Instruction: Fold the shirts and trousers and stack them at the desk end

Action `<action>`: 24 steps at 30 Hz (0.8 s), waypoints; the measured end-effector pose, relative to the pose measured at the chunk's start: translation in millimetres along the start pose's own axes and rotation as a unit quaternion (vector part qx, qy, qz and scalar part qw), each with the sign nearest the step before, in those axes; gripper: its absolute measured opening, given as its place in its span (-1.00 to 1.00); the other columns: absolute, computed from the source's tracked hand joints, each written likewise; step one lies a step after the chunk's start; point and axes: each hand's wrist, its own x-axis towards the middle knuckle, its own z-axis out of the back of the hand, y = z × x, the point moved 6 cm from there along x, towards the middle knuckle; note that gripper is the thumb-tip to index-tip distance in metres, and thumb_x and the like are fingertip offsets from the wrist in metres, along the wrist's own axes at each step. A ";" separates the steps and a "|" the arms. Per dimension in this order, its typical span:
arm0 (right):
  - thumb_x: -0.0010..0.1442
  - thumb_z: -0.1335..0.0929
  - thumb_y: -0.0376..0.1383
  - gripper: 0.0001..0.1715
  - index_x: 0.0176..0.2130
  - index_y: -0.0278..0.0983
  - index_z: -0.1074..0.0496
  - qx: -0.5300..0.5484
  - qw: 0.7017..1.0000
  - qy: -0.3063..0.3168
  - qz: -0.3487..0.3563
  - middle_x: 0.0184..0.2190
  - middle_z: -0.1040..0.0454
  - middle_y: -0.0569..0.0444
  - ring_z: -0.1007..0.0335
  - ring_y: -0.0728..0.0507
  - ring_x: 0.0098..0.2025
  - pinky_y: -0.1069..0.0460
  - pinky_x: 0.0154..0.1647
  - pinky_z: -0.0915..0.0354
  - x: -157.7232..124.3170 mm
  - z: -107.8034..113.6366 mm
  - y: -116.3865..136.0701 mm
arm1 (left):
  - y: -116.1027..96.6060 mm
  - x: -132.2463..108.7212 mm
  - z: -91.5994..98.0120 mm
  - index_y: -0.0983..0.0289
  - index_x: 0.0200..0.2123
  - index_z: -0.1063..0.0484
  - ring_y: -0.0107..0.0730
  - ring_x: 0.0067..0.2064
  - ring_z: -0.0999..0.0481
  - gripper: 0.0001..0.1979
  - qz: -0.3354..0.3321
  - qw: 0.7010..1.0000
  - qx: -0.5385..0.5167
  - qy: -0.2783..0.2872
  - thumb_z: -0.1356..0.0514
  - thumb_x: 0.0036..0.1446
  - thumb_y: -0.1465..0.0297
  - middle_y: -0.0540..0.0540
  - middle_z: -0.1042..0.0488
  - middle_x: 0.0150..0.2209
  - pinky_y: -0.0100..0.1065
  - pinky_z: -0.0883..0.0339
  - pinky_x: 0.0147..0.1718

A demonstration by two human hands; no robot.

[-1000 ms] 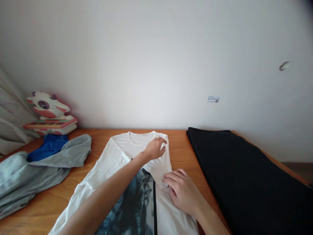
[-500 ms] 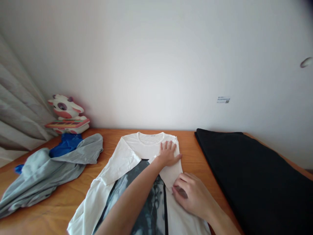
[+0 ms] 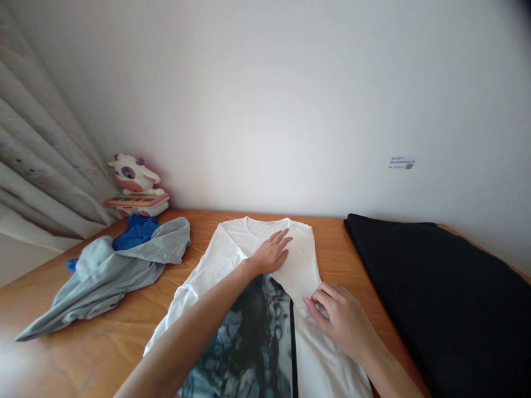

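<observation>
a: where is the white cotton t-shirt with the dark blue-grey print (image 3: 305, 262)?
b: it lies flat in the middle of the orange-brown wooden bench (image 3: 124, 342), neckline toward the wall. the side on the person's right looks folded in over the print.
a: and the hands?
b: the left hand (image 3: 271, 253) lies just below the collar, grip released, fingers spread flat on the cloth. the right hand (image 3: 340, 318) is nearer the person, its grip clenched on the folded edge of the t-shirt, pinching white cloth beside the print's black stripe.
a: what else is on the bench?
b: a crumpled pale grey garment (image 3: 112, 271) on the left, with a bright blue cloth (image 3: 135, 232) under its far end. behind them a white-and-pink plastic cow toy (image 3: 135, 185) stands against the wall, beside a pale pleated curtain (image 3: 41, 182). on the right lies a large flat black fabric (image 3: 435, 293), near the t-shirt but apart from it.
</observation>
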 end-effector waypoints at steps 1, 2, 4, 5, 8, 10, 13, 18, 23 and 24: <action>0.44 -0.25 -0.15 -0.61 -0.41 -0.20 -0.41 -0.008 1.000 -0.004 -0.003 -0.39 -0.46 0.08 -0.41 -0.13 -0.34 -0.03 -0.25 -0.17 -0.1 0.0 -0.2 | 9.5 -17.6 15.6 0.31 0.29 -0.28 -0.05 0.42 -0.18 -0.54 -0.007 1.000 0.001 -0.002 -0.03 0.35 0.44 0.35 -0.16 0.42 0.05 -0.19 0.34; 0.44 -0.24 -0.14 -0.59 -0.42 -0.20 -0.40 -0.016 1.000 -0.009 -0.007 -0.41 -0.46 0.08 -0.41 -0.13 -0.35 -0.04 -0.26 -0.18 -0.2 -0.1 -0.2 | 19.8 -36.2 30.4 0.29 0.27 -0.31 -0.08 0.40 -0.23 -0.54 -0.005 1.000 0.002 0.004 -0.03 0.32 0.50 0.32 -0.18 0.41 0.02 -0.22 0.33; 0.45 -0.23 -0.12 -0.56 -0.44 -0.19 -0.39 -0.029 0.999 -0.020 -0.015 -0.42 -0.46 0.07 -0.42 -0.14 -0.36 -0.05 -0.27 -0.21 0.1 -0.6 -0.5 | 40.1 -74.2 57.7 0.28 0.20 -0.39 -0.13 0.34 -0.35 -0.55 0.020 1.000 0.001 0.009 -0.01 0.30 0.54 0.27 -0.29 0.36 -0.04 -0.29 0.30; 0.45 -0.22 -0.11 -0.57 -0.42 -0.19 -0.41 -0.031 0.999 -0.028 -0.020 -0.40 -0.48 0.06 -0.44 -0.16 -0.35 -0.06 -0.25 -0.24 0.3 -0.9 -0.8 | 48.0 -92.9 68.8 0.27 0.17 -0.43 -0.18 0.29 -0.41 -0.57 0.036 0.999 -0.004 0.008 0.01 0.31 0.54 0.24 -0.38 0.31 -0.08 -0.33 0.27; 0.44 -0.21 -0.09 -0.64 -0.12 -0.22 -0.49 -0.011 0.997 -0.065 -0.032 -0.13 -0.57 -0.07 -0.52 -0.23 -0.11 -0.12 -0.05 -0.35 0.2 -2.9 -1.7 | 59.0 -142.7 84.0 0.23 0.14 -0.49 -0.23 0.26 -0.46 -0.61 0.069 0.997 -0.007 0.019 0.04 0.41 0.42 0.18 -0.48 0.24 -0.16 -0.34 0.27; 0.43 -0.21 -0.06 -0.52 0.19 -0.23 -0.38 0.003 0.998 -0.054 -0.021 0.18 -0.47 -0.15 -0.42 -0.27 0.19 -0.18 0.19 -0.31 -0.8 -10.0 -0.9 | 58.7 -167.1 79.2 0.21 0.26 -0.40 -0.17 0.34 -0.35 -0.58 0.078 0.996 0.013 0.048 0.02 0.46 0.29 0.18 -0.38 0.32 -0.08 -0.25 0.32; 0.43 -0.21 0.02 -0.38 0.35 -0.12 -0.23 -0.002 0.999 0.049 0.000 0.40 -0.24 -0.09 -0.15 -0.28 0.41 -0.29 0.36 -0.16 -3.3 -29.3 -0.1 | 58.8 -185.6 62.8 0.17 0.43 -0.14 -0.05 0.46 -0.09 -0.46 0.090 0.991 0.041 0.095 0.06 0.48 0.17 0.20 -0.13 0.44 0.11 -0.06 0.38; 0.40 -0.19 0.09 -0.35 0.32 -0.12 -0.30 -0.018 0.987 0.151 -0.045 0.44 -0.16 -0.09 -0.02 -0.27 0.46 -0.34 0.40 -0.07 8.3 -40.9 -6.1 | 65.3 -173.6 50.5 0.18 0.42 -0.15 -0.01 0.46 -0.08 -0.45 0.092 0.990 0.041 0.094 0.09 0.48 0.13 0.22 -0.12 0.45 0.15 -0.05 0.37; 0.40 -0.16 0.07 -0.42 0.08 -0.20 -0.49 -0.002 0.987 0.118 -0.109 0.24 -0.44 -0.18 -0.31 -0.36 0.32 -0.36 0.25 -0.25 31.7 -20.7 -6.0 | 59.5 -163.9 76.7 0.26 0.19 -0.43 -0.08 0.29 -0.39 -0.57 0.103 0.995 0.006 -0.008 0.03 0.45 0.23 0.28 -0.42 0.27 0.00 -0.24 0.29; 0.40 -0.16 0.06 -0.43 0.05 -0.23 -0.50 0.007 0.989 0.089 -0.117 0.17 -0.50 -0.20 -0.39 -0.36 0.24 -0.31 0.20 -0.30 30.2 -10.9 -8.3 | 57.6 -169.4 87.6 0.26 0.14 -0.46 -0.10 0.24 -0.44 -0.60 0.108 0.993 -0.004 -0.035 0.02 0.44 0.24 0.28 -0.47 0.21 -0.03 -0.29 0.25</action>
